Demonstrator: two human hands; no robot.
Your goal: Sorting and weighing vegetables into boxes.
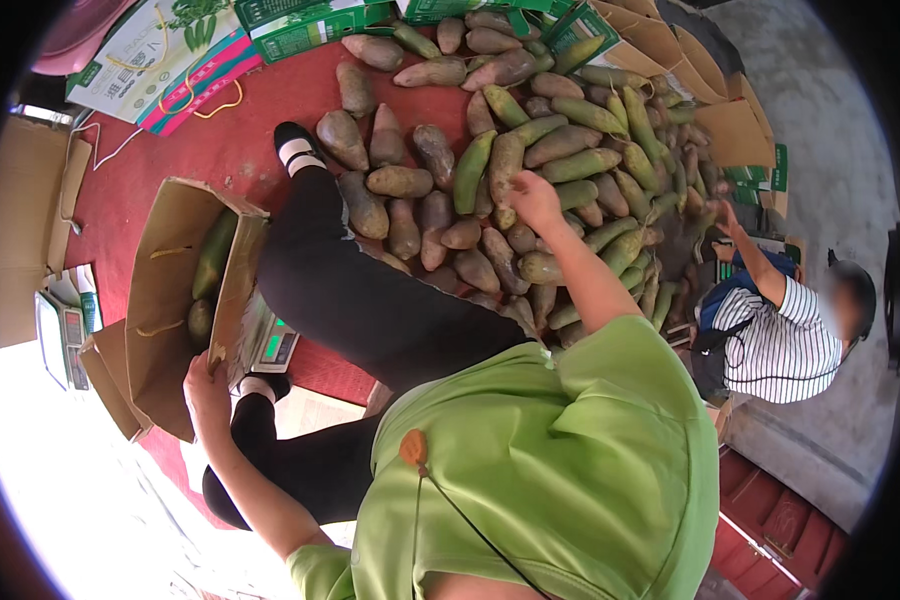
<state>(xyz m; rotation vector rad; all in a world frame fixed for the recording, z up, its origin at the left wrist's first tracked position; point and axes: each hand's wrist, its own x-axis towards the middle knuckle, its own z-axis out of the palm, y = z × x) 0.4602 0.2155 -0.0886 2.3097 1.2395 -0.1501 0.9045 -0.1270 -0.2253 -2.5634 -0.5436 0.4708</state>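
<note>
My left hand point(207, 396) is closed on the rim of an upright cardboard box point(160, 290) at the left. Inside the box lie a long green radish point(213, 258) and a smaller one point(200, 320). The box stands by a scale point(273, 348) with a lit green display, partly hidden. My right hand point(537, 203) reaches into a large heap of radishes, its fingers curled on a long brownish radish point(505, 165). Around it lie green radishes point(472, 172) and earth-covered, purplish ones point(435, 155).
The heap spreads over a red ground sheet point(240, 130). Printed carrier boxes point(160, 60) and green cartons point(315, 30) line the far side. Open cardboard boxes point(735, 130) stand far right. A person in a striped shirt point(785, 340) reaches toward the heap from the right. Another scale point(62, 335) is far left.
</note>
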